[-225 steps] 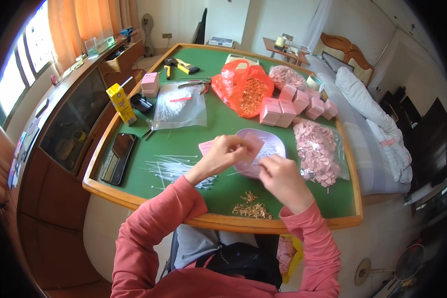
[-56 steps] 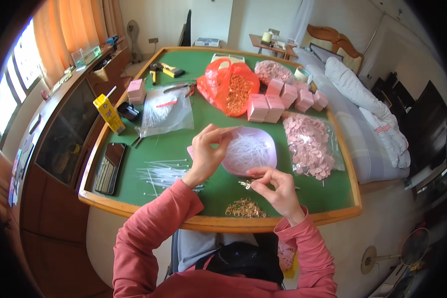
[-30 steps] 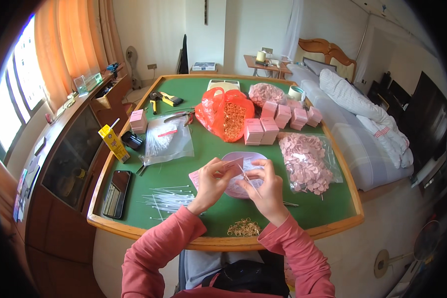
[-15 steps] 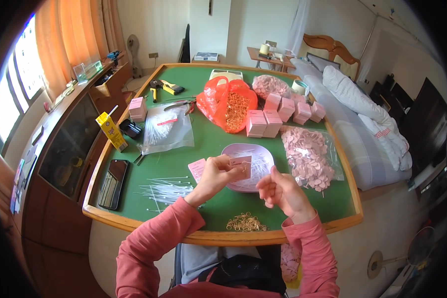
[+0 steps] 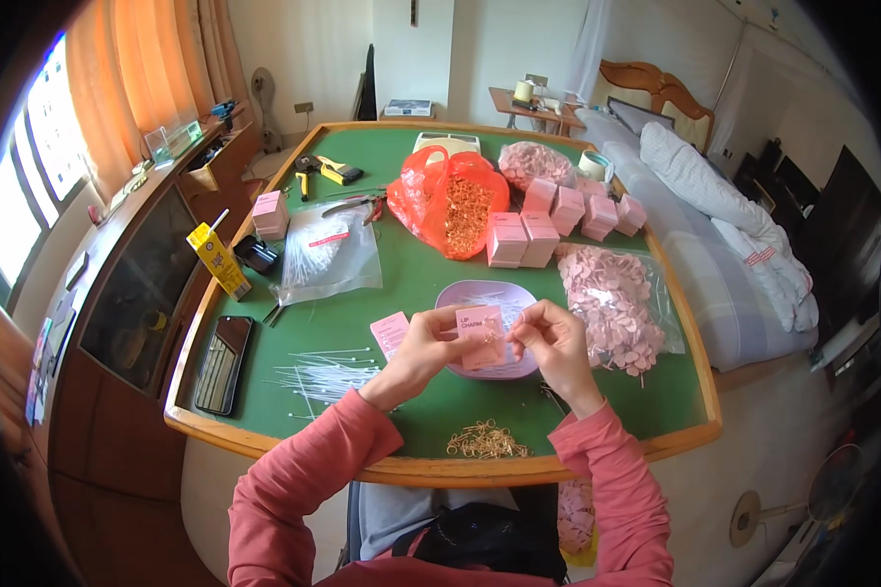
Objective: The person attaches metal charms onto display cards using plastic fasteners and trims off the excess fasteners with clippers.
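Observation:
My left hand [image 5: 416, 347] grips a small pink printed card [image 5: 474, 344] by its left side, above a lilac bowl [image 5: 447, 295] of thin white plastic strands. A small gold piece seems to sit on the card's front. At the card's right edge, my right hand [image 5: 562, 350] has its thumb and fingertips pinched together; what they hold is too small to make out. Behind my left hand lies another pink card [image 5: 389, 331]. White thin strands [image 5: 325, 376] are spread beside my left forearm. Between my forearms, a heap of gold hooks or rings [image 5: 487, 440] rests near the table edge.
Farther back are a red plastic bag [image 5: 419, 201] of gold pieces, stacked pink cards [image 5: 506, 242] and a clear bag of pink pieces [image 5: 612, 308]. On the left lie a phone [image 5: 224, 364], a yellow drink carton [image 5: 218, 260], a bag of white strands [image 5: 328, 256] and yellow-handled pliers [image 5: 338, 171].
My right hand has risen and closed from a loose, partly spread pose into a pinch at the card's edge. The card has turned so its printed front shows more fully.

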Demonstrator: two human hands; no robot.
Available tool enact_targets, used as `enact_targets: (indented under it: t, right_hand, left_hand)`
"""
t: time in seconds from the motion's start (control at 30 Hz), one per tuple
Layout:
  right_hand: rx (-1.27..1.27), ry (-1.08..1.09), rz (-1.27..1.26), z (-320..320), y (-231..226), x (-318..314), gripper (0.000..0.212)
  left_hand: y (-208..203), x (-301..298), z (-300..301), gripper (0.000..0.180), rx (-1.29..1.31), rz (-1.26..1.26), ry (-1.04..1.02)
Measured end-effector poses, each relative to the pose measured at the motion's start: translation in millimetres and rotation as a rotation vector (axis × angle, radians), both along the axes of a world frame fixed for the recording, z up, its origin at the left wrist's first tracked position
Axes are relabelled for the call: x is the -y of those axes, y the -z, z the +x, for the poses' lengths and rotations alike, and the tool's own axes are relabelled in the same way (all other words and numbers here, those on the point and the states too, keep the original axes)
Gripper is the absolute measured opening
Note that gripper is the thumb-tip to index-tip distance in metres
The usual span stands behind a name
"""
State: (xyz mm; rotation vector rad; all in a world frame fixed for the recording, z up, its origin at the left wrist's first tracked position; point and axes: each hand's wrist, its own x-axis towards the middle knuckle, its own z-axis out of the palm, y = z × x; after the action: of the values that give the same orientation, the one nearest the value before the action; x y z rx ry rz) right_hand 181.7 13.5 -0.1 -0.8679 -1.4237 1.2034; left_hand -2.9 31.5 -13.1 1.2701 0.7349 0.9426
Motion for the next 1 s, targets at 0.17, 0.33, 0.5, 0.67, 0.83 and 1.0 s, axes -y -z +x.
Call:
enact_targets:
  t: [0.17,0.33,0.5,0.67,0.83,1.0]
  right_hand:
    - [0.205,0.263,0.263,-5.9,5.3,1.9,0.005]
    - [0.271,0.265,0.294,-7.7,6.2,2.5,0.006]
    - [0.315,0.269,0.364,-10.6,5.7,4.0,0.007]
    - [0.44,0.302,0.505,-12.4,7.0,4.0,0.006]
    - [0.54,0.434,0.647,-14.3,7.3,3.9,0.005]
    - [0.504,0.392,0.606,-13.6,6.1,2.6,0.006]
  left_hand:
    - [-0.6,1.4,0.1,0.031,0.098,-0.073,0.057]
    - [1.0,1.3,0.8,0.028,0.119,-0.086,0.055]
    - [-0.7,3.4,0.8,0.027,0.086,-0.05,0.046]
    - [-0.3,4.2,1.8,0.025,0.066,-0.031,0.029]
    - [-2.8,5.0,2.0,0.025,0.05,-0.035,0.026]
    - [-2.5,6.9,4.1,0.027,0.043,-0.025,0.007]
